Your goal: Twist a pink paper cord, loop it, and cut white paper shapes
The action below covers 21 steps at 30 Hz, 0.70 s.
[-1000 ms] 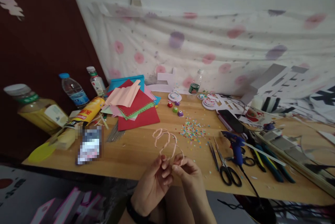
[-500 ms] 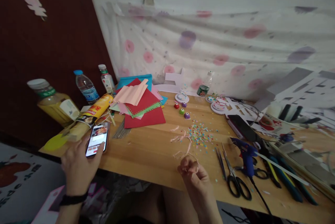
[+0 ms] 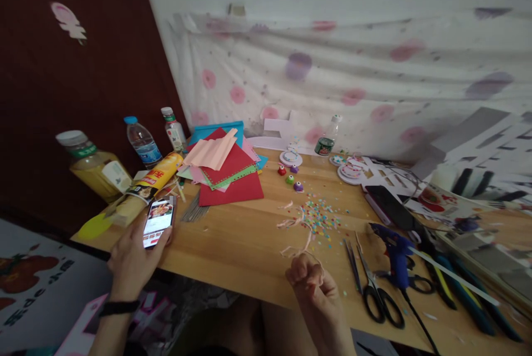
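Observation:
At the table's left front edge, my left hand (image 3: 132, 263) is wrapped round a smartphone (image 3: 159, 217) with its screen lit, the thumb lying over the lower right of the screen. My right hand (image 3: 311, 284) is closed in a pinch above the front edge. From its fingers a thin pink twisted strip (image 3: 308, 240), which looks like paper, runs out with thin branching ends over the tabletop. Beyond those ends lies a scatter of small coloured confetti (image 3: 318, 216). The part of the strip inside the fist is hidden.
Right of my right hand lie scissors (image 3: 379, 295), tweezers (image 3: 353, 265) and a blue glue gun (image 3: 397, 259) with a cable. A dark phone (image 3: 388, 206) lies behind them. Coloured paper sheets (image 3: 230, 192) are stacked at the back left, near several bottles (image 3: 143, 142) and a yellow tube (image 3: 162, 171).
The view has shifted slightly, so most things sit a little further right and lower. Both hands keep their hold; the left thumb has moved a little on the phone screen.

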Each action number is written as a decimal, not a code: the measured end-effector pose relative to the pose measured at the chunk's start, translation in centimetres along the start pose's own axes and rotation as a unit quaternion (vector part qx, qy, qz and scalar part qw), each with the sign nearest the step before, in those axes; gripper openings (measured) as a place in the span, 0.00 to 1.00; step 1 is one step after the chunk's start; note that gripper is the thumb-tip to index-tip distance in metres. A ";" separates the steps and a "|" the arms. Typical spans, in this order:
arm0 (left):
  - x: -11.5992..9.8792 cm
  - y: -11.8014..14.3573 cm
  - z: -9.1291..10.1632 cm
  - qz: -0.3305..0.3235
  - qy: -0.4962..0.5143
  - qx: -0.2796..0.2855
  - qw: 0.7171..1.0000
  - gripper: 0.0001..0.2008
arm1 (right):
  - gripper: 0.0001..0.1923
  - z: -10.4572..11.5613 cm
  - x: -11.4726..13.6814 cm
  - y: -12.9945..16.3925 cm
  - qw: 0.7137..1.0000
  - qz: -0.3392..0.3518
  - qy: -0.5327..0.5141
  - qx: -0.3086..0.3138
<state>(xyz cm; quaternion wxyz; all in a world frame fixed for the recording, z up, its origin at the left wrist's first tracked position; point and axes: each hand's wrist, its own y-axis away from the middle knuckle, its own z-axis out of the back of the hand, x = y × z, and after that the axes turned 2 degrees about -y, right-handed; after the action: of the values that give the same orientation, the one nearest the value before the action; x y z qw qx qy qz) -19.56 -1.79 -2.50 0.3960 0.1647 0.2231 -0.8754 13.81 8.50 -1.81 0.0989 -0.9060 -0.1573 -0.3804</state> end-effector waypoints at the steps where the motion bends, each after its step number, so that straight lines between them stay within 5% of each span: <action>1: 0.0 0.0 0.1 -0.002 -0.010 -0.003 1.000 0.36 | 0.14 0.0 0.0 0.1 1.000 0.002 -0.004 0.002; 4: -1.0 0.7 0.4 -0.008 -0.026 -0.055 0.998 0.35 | 0.14 0.0 -0.1 0.1 1.000 0.006 -0.009 0.004; 7: -4.2 3.1 0.3 -0.014 0.115 -0.091 0.989 0.23 | 0.14 -0.1 -0.4 0.1 1.000 -0.003 -0.019 -0.002; 9: -7.5 5.4 -0.2 0.010 0.288 0.025 0.957 0.15 | 0.14 -0.3 -0.6 0.1 1.000 -0.009 -0.028 -0.003; 11: -10.8 7.8 -0.8 0.057 0.430 0.155 0.888 0.15 | 0.14 -0.5 -0.7 0.2 0.999 -0.008 -0.031 0.001; 12: -12.2 8.8 -1.0 0.057 0.472 0.178 0.862 0.17 | 0.13 -0.5 -0.6 0.2 1.000 -0.007 -0.030 0.003; 14: -14.3 10.4 -1.4 -0.017 0.491 0.174 0.854 0.19 | 0.13 -0.6 -0.5 0.3 1.000 -0.001 -0.026 0.008; 18: -16.0 11.2 -1.6 -0.272 0.394 0.105 0.872 0.18 | 0.12 -0.3 -0.2 0.2 0.999 0.007 -0.031 0.018; 21: -16.8 10.7 -1.4 -0.357 0.329 0.057 0.872 0.17 | 0.10 0.3 -0.5 0.1 0.999 0.010 -0.028 0.032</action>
<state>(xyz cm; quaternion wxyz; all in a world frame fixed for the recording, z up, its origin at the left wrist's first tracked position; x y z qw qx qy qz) -0.56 3.07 1.29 -0.0495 0.3746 0.3342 -0.8634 13.70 8.39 -2.41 0.1270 -0.9143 -0.1626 -0.3485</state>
